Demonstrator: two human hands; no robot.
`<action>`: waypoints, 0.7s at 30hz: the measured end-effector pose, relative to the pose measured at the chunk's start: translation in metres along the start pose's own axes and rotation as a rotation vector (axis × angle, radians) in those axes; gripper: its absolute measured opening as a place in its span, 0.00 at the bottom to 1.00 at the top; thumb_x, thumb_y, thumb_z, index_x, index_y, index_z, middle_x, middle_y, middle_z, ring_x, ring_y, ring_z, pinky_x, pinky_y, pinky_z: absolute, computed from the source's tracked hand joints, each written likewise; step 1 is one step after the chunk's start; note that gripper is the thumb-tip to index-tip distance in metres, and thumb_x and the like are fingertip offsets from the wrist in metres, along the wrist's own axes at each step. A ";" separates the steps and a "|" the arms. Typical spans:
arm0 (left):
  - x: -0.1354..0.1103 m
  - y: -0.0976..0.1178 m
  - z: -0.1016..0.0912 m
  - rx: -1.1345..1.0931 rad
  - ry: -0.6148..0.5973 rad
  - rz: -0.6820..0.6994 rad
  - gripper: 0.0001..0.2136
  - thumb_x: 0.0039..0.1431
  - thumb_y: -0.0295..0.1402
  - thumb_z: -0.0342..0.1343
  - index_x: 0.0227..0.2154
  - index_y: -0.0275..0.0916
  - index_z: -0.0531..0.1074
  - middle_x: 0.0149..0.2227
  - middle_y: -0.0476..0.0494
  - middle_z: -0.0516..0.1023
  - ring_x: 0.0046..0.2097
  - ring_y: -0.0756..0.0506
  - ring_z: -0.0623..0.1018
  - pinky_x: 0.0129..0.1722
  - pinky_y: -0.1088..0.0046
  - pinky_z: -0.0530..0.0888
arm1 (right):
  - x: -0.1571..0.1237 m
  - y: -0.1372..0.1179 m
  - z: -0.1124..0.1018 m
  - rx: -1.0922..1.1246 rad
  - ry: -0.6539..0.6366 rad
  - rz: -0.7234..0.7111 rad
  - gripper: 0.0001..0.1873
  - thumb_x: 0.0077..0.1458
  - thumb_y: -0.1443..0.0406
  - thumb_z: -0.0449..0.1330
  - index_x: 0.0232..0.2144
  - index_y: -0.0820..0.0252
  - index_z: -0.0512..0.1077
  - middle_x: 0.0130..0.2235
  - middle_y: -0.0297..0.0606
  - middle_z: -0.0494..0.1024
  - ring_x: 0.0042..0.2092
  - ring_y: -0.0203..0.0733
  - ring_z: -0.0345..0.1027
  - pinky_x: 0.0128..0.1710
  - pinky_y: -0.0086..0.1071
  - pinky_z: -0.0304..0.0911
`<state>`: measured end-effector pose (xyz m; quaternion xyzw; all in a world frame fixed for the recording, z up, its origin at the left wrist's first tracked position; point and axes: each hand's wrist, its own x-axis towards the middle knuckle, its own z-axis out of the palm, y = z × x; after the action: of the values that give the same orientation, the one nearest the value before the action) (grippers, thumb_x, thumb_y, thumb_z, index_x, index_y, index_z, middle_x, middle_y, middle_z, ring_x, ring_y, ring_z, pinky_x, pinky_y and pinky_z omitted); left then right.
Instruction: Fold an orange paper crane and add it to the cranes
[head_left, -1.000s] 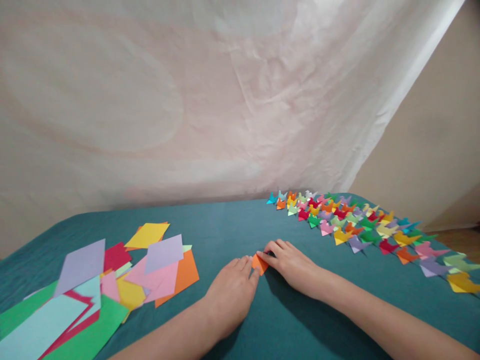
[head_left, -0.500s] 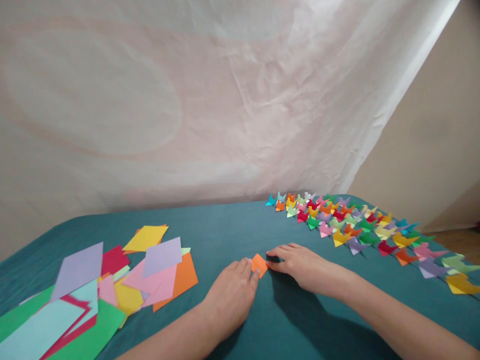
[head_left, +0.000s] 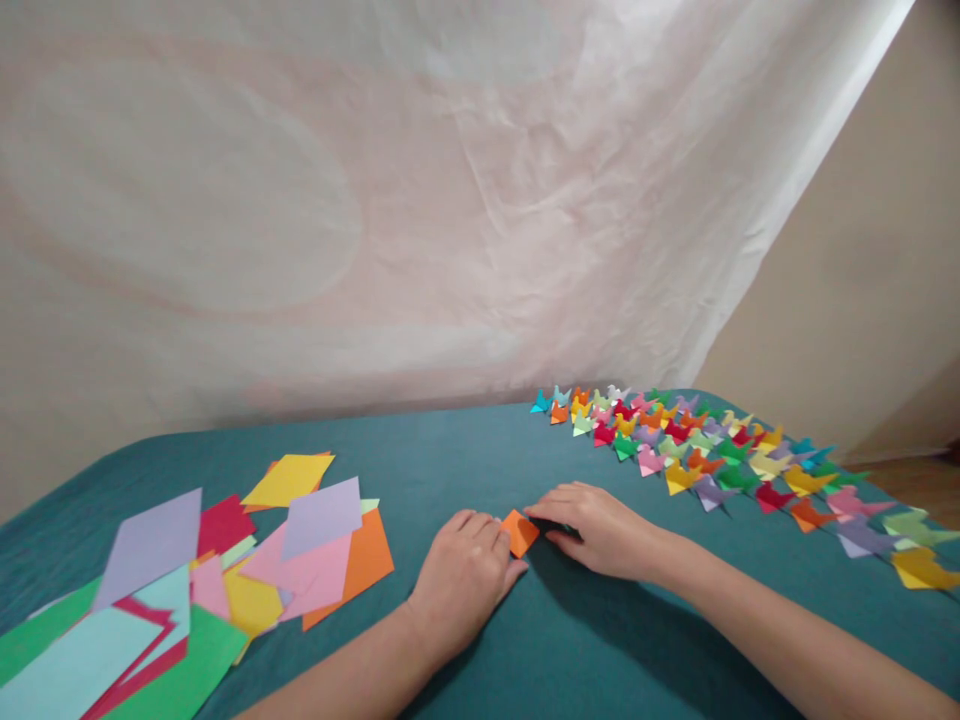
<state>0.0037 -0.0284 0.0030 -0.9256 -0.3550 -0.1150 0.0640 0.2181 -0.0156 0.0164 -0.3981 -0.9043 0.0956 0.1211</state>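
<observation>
A small folded square of orange paper (head_left: 520, 534) lies on the teal cloth in front of me, a crease showing across it. My left hand (head_left: 466, 572) rests palm down at its left side, fingertips holding that edge and the thumb stretched out just below. From the right, my right hand (head_left: 592, 525) reaches in with curved fingers. Its index fingertip meets the upper right edge of the paper, while the thumb stands apart from the index near the right corner. The undersides of the left fingers are hidden.
Loose coloured paper sheets (head_left: 315, 570) overlap in a spread pile on the left. Several rows of small folded paper birds (head_left: 681, 478) stand along the right side of the teal tablecloth (head_left: 442, 450). A pale fabric sheet (head_left: 420, 220) hangs behind the table.
The left thumb has moved off the paper and down. The right thumb has drawn back from the paper's corner, and the index has shifted onto its upper edge. A crease now shows.
</observation>
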 end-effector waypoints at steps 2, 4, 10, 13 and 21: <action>0.000 -0.002 0.002 0.000 0.029 -0.007 0.13 0.61 0.38 0.51 0.37 0.33 0.72 0.38 0.39 0.77 0.43 0.42 0.75 0.50 0.60 0.66 | 0.000 0.000 0.002 0.015 -0.001 -0.022 0.20 0.53 0.69 0.56 0.50 0.57 0.67 0.43 0.39 0.76 0.46 0.41 0.67 0.46 0.33 0.58; 0.000 -0.004 0.004 -0.011 0.044 -0.003 0.12 0.61 0.37 0.50 0.38 0.33 0.72 0.38 0.39 0.77 0.43 0.43 0.75 0.53 0.59 0.63 | 0.000 0.001 0.005 0.019 0.013 -0.037 0.19 0.54 0.68 0.56 0.50 0.57 0.67 0.43 0.39 0.76 0.45 0.41 0.67 0.46 0.34 0.58; 0.000 -0.009 0.004 -0.066 0.068 0.031 0.10 0.61 0.35 0.49 0.39 0.36 0.72 0.41 0.41 0.77 0.45 0.44 0.74 0.54 0.60 0.62 | 0.002 0.003 0.017 -0.017 0.091 -0.079 0.12 0.58 0.67 0.53 0.45 0.57 0.70 0.40 0.39 0.77 0.43 0.40 0.68 0.43 0.34 0.57; -0.001 -0.012 0.003 -0.097 0.066 0.037 0.11 0.62 0.34 0.47 0.40 0.37 0.71 0.44 0.41 0.76 0.46 0.45 0.73 0.55 0.61 0.62 | 0.002 0.004 0.022 -0.036 0.140 -0.082 0.12 0.58 0.68 0.52 0.44 0.57 0.70 0.40 0.38 0.77 0.42 0.39 0.67 0.42 0.33 0.57; -0.002 -0.015 0.010 -0.135 0.143 0.050 0.10 0.61 0.31 0.47 0.41 0.39 0.72 0.42 0.43 0.77 0.45 0.45 0.74 0.53 0.61 0.64 | 0.002 0.012 0.031 -0.073 0.235 -0.193 0.10 0.59 0.68 0.53 0.40 0.56 0.72 0.38 0.37 0.76 0.39 0.38 0.67 0.40 0.34 0.55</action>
<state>-0.0062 -0.0160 -0.0066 -0.9257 -0.3179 -0.2028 0.0293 0.2157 -0.0084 -0.0163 -0.3221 -0.9208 0.0034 0.2199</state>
